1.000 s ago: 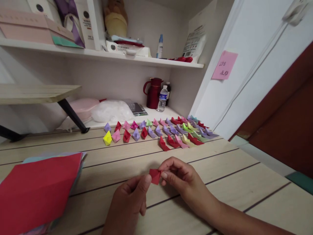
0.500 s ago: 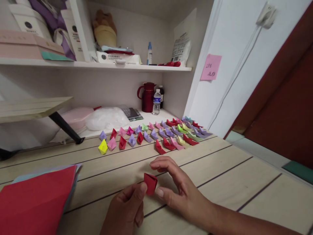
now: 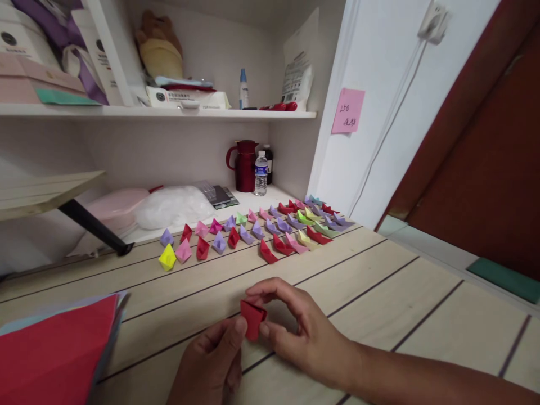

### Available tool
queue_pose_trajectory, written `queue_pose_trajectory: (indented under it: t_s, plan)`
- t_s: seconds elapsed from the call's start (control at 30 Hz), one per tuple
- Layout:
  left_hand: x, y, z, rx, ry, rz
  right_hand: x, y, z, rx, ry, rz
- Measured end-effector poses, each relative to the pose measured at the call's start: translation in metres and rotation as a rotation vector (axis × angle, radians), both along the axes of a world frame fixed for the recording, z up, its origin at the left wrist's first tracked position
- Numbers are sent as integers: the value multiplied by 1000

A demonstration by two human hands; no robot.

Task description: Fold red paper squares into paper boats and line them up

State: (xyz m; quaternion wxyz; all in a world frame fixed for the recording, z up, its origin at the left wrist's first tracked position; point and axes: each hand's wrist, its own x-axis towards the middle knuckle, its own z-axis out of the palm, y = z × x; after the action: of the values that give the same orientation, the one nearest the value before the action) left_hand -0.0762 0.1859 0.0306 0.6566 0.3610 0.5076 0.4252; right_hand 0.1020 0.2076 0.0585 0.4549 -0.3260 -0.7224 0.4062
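A small folded piece of red paper (image 3: 252,318) is pinched between both my hands just above the wooden table (image 3: 379,281). My left hand (image 3: 213,360) grips its lower left side with thumb and fingers closed. My right hand (image 3: 301,332) holds its right side, thumb under and forefinger curled over the top. Beyond my hands, several small folded paper boats (image 3: 253,233) in red, purple, pink, green and yellow stand in rows across the table.
A stack of coloured paper sheets (image 3: 54,354), red on top, lies at the near left. A dark red jug (image 3: 243,165) and a water bottle (image 3: 261,173) stand on the lower shelf. A raised wooden board (image 3: 46,191) juts in at left. A pink note (image 3: 348,110) sticks on the wall.
The red paper has been turned and now shows an open pocket on top. My right forefinger has curled over it. The view has shifted slightly to the right.
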Motion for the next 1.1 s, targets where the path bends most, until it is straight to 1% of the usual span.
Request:
queue_pose_trajectory:
  t_s: [0.2,0.33,0.73,0.9,1.1]
  plan:
    - [0,4,1,-37,-42,-11,0,1,1,-19,48,-6]
    - [0,4,1,-32,-39,-39,-1,1,0,-21,40,-20]
    - [-3,3,5,-26,-2,-48,0,1,4,134,-102,-84]
    - [-4,4,4,-19,-29,-74,0,2,2,162,-110,-99]
    - [-2,3,2,11,-22,-55,0,2,2,195,-110,-89]
